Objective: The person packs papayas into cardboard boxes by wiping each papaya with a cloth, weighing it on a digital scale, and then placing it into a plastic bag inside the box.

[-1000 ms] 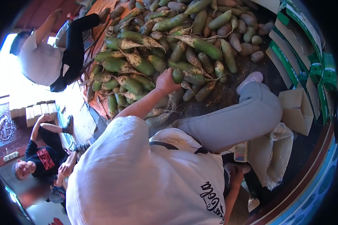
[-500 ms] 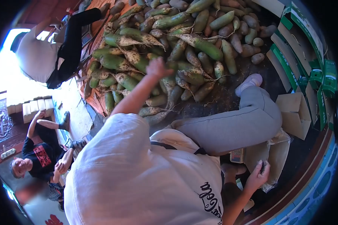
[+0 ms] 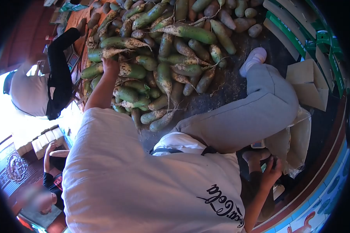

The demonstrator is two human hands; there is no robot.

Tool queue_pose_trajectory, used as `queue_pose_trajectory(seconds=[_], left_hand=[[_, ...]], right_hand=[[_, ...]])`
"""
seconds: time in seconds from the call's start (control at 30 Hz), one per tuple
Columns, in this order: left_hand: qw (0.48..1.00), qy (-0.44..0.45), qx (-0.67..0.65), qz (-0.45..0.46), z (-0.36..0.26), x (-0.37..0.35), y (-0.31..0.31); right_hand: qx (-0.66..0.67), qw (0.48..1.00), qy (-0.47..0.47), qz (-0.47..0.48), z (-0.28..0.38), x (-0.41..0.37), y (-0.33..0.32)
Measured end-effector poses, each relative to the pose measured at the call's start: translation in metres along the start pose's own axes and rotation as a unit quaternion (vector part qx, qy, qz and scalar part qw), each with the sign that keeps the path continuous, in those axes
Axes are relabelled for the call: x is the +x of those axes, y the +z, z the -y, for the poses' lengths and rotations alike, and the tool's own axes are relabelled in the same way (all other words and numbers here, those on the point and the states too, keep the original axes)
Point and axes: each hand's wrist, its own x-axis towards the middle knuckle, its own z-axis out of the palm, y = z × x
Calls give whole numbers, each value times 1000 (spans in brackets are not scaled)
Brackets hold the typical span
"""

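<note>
My left hand (image 3: 111, 66) reaches into a large heap of green radishes (image 3: 188, 33), many with brown, soil-marked root ends. Its fingers, partly hidden, are curled at the end of a green radish (image 3: 92, 71) on the left side of the heap. Down at the right, beside my bent leg, my right hand (image 3: 271, 174) is raised with its fingers closed in a pinch. Something small and dark shows at those fingertips, too little to name. An opened cardboard box (image 3: 278, 143) with clear plastic lining stands just beyond that hand.
Another cardboard box (image 3: 306, 83) and green-edged folded cartons (image 3: 286, 35) line the right side. My grey-trousered leg (image 3: 237, 114) stretches between heap and boxes. A person in dark trousers (image 3: 60, 73) bends at the left of the heap; another person (image 3: 52, 186) sits at lower left.
My left hand has moved left across the heap, from its middle to its left side. The whole view has shifted a little. My right hand stays beside the lined box, fingers still closed.
</note>
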Motion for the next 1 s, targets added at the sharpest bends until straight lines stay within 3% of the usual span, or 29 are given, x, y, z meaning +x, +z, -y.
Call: queue_pose_trajectory(seconds=[0.03, 0.17, 0.23, 0.43, 0.53, 0.6, 0.67, 0.77, 0.8, 0.83, 0.9, 0.93, 1.0], left_hand=[[999, 14, -5, 32, 3, -1, -4], [995, 65, -73, 9, 9, -47, -15], [989, 40, -142, -9, 3, -65, -16], [957, 37, -276, -79, 6, -104, -38], [904, 77, -393, -147, 8, -127, -60], [840, 102, -489, -212, -1, -148, -87], [767, 130, -579, -246, -15, -181, -135], [692, 188, -645, -265, -26, -221, -205], [677, 214, -649, -272, -29, -229, -223], [662, 240, -652, -281, -30, -239, -241], [615, 297, -661, -311, -43, -274, -276], [592, 325, -664, -321, -55, -295, -290], [541, 397, -688, -277, -84, -330, -306]], right_hand=[[-6, 1000, -4, 2, 0, 1, 1], [16, 1000, -1, -7, -1, 3, 9], [31, 999, 30, 12, 7, 7, 10], [107, 993, -29, -44, 9, 29, 4], [182, 981, -32, -63, 41, 41, -5], [292, 955, 17, -50, 85, 49, -11], [270, 959, -82, -41, 125, 58, -19], [374, 917, -125, 52, 165, 75, -22], [428, 892, -121, 79, 170, 81, -12], [557, 817, -89, 123, 185, 86, -9], [628, 753, -74, 181, 198, 104, -7], [704, 682, -32, 192, 205, 115, -7], [805, 583, -7, 111, 211, 123, -26]])
